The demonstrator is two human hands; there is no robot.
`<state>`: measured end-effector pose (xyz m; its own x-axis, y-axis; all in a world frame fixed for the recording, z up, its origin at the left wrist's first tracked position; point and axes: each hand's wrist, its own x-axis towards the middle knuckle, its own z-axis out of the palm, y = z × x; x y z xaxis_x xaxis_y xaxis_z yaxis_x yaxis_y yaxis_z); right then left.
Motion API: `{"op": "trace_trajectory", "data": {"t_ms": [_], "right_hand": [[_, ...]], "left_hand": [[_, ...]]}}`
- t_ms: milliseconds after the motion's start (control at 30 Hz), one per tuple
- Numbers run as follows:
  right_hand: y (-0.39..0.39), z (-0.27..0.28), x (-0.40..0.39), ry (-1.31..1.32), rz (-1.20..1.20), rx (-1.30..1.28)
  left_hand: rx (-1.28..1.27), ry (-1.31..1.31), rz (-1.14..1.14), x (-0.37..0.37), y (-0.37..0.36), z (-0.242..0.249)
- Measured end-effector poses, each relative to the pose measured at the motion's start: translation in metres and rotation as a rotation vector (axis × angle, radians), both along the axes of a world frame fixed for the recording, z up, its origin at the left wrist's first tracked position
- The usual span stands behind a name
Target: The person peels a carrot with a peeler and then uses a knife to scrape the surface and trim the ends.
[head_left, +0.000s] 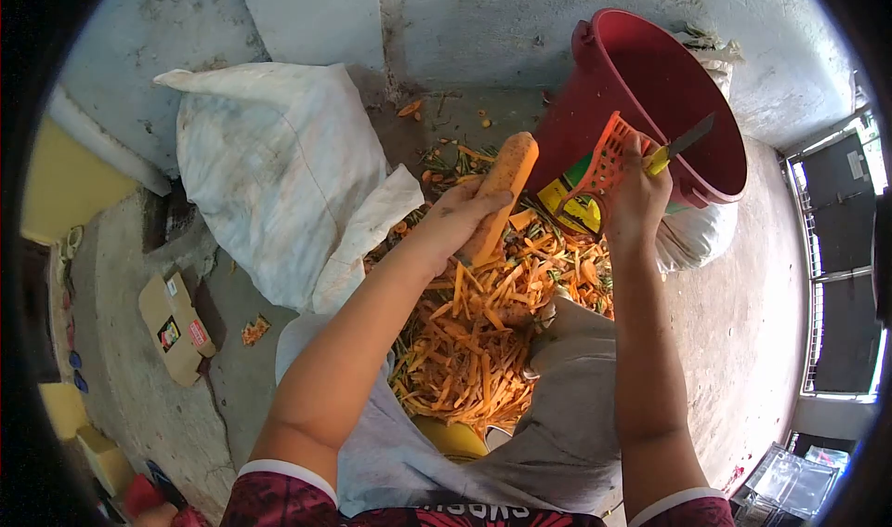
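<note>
My left hand [465,213] is wrapped round a thick orange carrot [511,169], which points up and away from me. My right hand [641,188] is closed on a knife [691,136] with a yellow handle, its blade angled up to the right. An orange plastic piece with holes [613,151] shows at the left of that hand; it seems held in the same grip, though the fingers hide part of it. Below both hands, a heap of orange peelings [469,364] covers the floor between my legs.
A tall dark red bucket [581,99] stands at the right, near the wall. To the left slumps a large white sack [269,174]. A flattened cardboard piece [177,327] lies on the floor. Another white sack [701,239] sits behind the bucket. Metal grilles [841,267] line the right side.
</note>
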<state>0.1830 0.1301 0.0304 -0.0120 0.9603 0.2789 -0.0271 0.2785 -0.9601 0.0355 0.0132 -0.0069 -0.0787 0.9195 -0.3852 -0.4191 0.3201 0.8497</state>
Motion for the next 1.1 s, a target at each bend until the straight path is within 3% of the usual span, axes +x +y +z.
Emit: {"op": "trace_trajectory", "data": {"t_ms": [267, 533, 700, 800, 967, 1100], "right_hand": [[-0.004, -0.006, -0.01, 0.016, 0.048, -0.097], [-0.014, -0.002, -0.02, -0.189, 0.039, -0.108], [-0.027, -0.001, -0.033, -0.117, 0.073, -0.151], [-0.044, -0.001, -0.043, -0.097, 0.097, -0.044], [-0.062, -0.005, -0.052, -0.322, 0.105, 0.008], [-0.068, 0.0, -0.056, -0.362, 0.05, 0.009]], "left_hand": [[-0.067, -0.477, 0.128, -0.005, 0.003, -0.001], [-0.071, -0.463, 0.151, -0.004, 0.003, -0.007], [-0.08, -0.541, 0.121, -0.001, -0.001, 0.001], [-0.055, -0.573, 0.079, -0.001, -0.001, -0.006], [-0.116, -0.573, 0.185, 0.011, -0.004, 0.012], [-0.107, -0.644, 0.113, 0.007, -0.005, 0.001]]}}
